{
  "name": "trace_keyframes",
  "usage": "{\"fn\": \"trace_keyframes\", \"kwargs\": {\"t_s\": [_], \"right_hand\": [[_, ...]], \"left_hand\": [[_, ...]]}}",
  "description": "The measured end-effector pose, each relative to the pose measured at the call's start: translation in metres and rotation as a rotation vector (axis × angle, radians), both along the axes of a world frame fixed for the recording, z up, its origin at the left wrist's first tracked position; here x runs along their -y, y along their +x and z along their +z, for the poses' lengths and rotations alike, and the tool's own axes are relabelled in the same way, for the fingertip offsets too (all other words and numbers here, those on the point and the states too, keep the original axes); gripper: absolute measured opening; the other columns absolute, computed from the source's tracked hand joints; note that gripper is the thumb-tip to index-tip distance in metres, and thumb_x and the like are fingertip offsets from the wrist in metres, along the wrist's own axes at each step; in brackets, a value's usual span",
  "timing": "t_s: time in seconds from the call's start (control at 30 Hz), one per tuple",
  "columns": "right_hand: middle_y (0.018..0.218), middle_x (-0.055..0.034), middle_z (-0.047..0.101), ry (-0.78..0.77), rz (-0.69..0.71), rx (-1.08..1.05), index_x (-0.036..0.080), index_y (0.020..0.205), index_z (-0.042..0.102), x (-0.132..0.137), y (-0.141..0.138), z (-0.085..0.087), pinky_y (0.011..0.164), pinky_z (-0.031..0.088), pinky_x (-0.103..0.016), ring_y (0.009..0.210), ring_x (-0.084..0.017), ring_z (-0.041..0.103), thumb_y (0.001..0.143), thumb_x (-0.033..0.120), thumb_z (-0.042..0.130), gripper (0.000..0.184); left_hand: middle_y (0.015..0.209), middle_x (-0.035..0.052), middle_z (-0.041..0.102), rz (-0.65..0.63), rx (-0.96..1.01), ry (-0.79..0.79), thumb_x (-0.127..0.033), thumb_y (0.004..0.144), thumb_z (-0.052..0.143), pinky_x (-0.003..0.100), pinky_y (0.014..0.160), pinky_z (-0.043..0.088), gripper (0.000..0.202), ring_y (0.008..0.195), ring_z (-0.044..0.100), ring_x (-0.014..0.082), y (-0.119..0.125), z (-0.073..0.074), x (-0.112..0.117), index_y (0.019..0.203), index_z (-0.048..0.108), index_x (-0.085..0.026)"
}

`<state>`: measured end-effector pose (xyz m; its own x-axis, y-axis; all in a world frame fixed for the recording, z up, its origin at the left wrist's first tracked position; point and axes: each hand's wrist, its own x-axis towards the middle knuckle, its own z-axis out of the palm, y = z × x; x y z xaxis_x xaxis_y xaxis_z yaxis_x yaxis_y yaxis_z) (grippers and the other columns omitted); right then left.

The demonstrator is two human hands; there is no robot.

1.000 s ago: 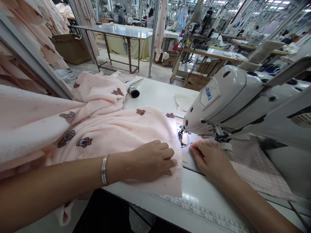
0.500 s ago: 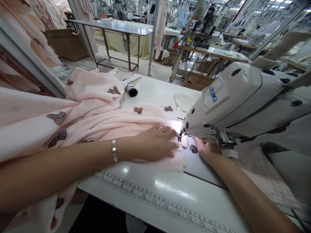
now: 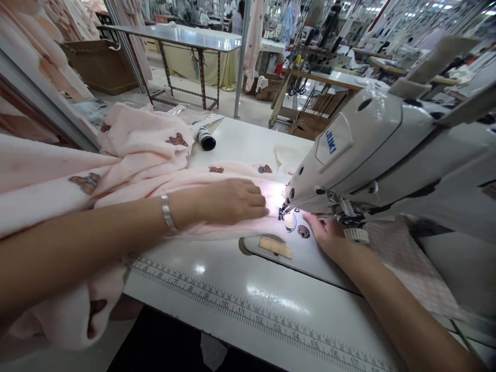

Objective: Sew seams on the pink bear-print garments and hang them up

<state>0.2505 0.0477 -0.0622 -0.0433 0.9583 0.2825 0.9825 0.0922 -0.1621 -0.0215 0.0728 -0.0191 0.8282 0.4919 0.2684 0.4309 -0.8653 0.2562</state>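
Observation:
Pale pink plush fabric with printed brown bears [image 3: 127, 129] spreads over the left of the sewing table and hangs off its front edge. Its edge lies under the presser foot [image 3: 282, 211] of a white JUKI sewing machine [image 3: 349, 139], lit by the machine's lamp. My left hand [image 3: 238, 201], blurred a little, is curled closed on this fabric just left of the foot. To the right of the needle plate, my right hand [image 3: 327, 232] rests on the machine bed with a finger stretched toward the plate. Its other fingers are partly hidden, and no held thing shows.
A dark striped roll [image 3: 205, 139] lies behind the fabric, near a cream cloth scrap [image 3: 290, 157]. Printed ruler marks [image 3: 240, 310] run along the table's front. Checked pink cloth [image 3: 411, 263] lies under the machine arm. A metal-topped table [image 3: 182, 36] and cardboard boxes stand beyond.
My left hand has moved left and curled, its fingers flat before. The fabric's near edge has shifted back, uncovering the bed's rounded end and a tan strip. My right hand stays beside the plate.

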Motion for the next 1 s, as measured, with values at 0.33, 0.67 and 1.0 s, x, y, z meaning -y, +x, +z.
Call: {"fn": "trace_keyframes", "kwargs": {"t_s": [0.33, 0.67, 1.0], "right_hand": [[0.090, -0.0076, 0.070, 0.113, 0.644, 0.085, 0.019, 0.094, 0.065, 0.069, -0.060, 0.060, 0.077, 0.050, -0.040, 0.088, -0.023, 0.064, 0.095, 0.041, 0.038, 0.035], [0.134, -0.0100, 0.052, 0.045, 0.403, 0.310, 0.014, 0.127, 0.051, 0.076, -0.057, 0.033, 0.088, 0.053, -0.048, 0.117, -0.026, 0.055, 0.096, 0.042, 0.033, 0.046], [0.139, -0.0065, 0.046, -0.036, 0.365, 0.353, 0.019, 0.132, 0.047, 0.077, -0.037, 0.030, 0.096, 0.045, -0.057, 0.124, -0.026, 0.049, 0.095, 0.050, 0.030, 0.052]], "left_hand": [[0.098, 0.0036, 0.068, 0.023, 0.070, -0.228, -0.027, 0.090, 0.044, 0.032, 0.089, 0.043, 0.025, 0.094, 0.060, 0.0181, -0.025, 0.003, 0.109, 0.113, 0.054, -0.026], [0.138, 0.0164, 0.045, -0.032, -0.026, -0.064, -0.037, 0.089, 0.053, 0.043, 0.107, 0.031, 0.037, 0.128, 0.040, 0.0287, 0.009, -0.008, 0.006, 0.112, 0.054, -0.009], [0.140, 0.0092, 0.045, 0.010, -0.012, 0.037, -0.043, 0.092, 0.044, 0.044, 0.101, 0.034, 0.036, 0.128, 0.041, 0.0270, 0.007, -0.014, 0.022, 0.114, 0.054, -0.016]]}}
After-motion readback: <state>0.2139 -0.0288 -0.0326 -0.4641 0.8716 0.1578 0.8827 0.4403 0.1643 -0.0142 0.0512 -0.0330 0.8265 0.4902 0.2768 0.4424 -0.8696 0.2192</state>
